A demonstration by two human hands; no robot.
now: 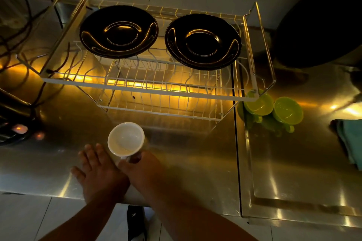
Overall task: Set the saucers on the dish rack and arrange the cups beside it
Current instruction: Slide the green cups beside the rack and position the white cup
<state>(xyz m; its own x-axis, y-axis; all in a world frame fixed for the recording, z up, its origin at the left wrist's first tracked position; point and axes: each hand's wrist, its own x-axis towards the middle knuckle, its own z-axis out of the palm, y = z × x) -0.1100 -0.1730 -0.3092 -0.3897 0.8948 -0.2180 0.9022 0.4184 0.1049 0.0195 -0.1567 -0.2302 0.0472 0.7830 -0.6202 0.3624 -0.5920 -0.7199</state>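
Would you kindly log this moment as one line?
saucers: on rack | green cups: beside rack | white cup: right hand | left hand: open

Steel counter [195, 172]: dish rack [148, 88], green cups [274, 107].

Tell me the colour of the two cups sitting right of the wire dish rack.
Lime green cups, head view.

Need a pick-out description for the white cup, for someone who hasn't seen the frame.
Start at the wire dish rack on the steel counter. In front of it, near the counter's edge, the right hand grips the white cup. The other two cups are green, right of the rack.
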